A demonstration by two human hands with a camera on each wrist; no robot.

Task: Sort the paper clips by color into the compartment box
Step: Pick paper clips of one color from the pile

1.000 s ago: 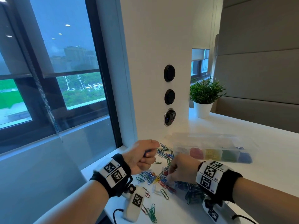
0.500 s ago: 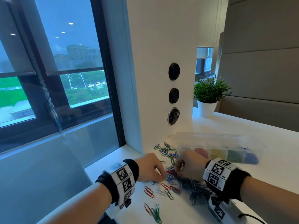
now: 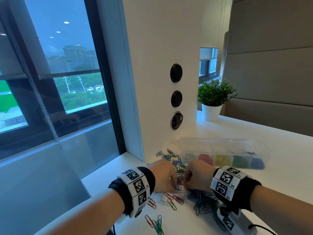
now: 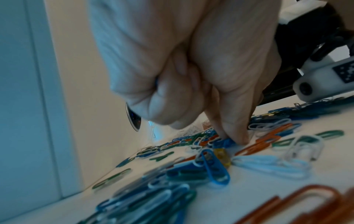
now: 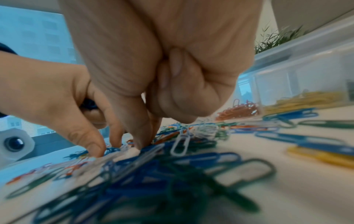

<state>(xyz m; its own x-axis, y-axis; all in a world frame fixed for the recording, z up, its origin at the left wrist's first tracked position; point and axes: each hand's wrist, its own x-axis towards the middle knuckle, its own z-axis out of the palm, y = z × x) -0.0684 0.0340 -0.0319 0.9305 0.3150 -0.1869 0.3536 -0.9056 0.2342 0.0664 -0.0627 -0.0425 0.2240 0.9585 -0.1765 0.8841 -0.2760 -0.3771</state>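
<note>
While hands (image 3: 179,178) cover the pile, pinched clips (image 4: 224,142) stay unclear.

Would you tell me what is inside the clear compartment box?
The compartment box holds sorted paper clips: whitish, red, yellow, green and blue compartments. Blur hides counts.

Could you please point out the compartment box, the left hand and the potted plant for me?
compartment box (image 3: 264,147): head view, clear right wall.
left hand (image 3: 163,177): head view, back of hand.
potted plant (image 3: 211,111): head view, white pot.

Head view high; wrist views graze, perhaps, shared clip pile (image 3: 176,168) (close).
</note>
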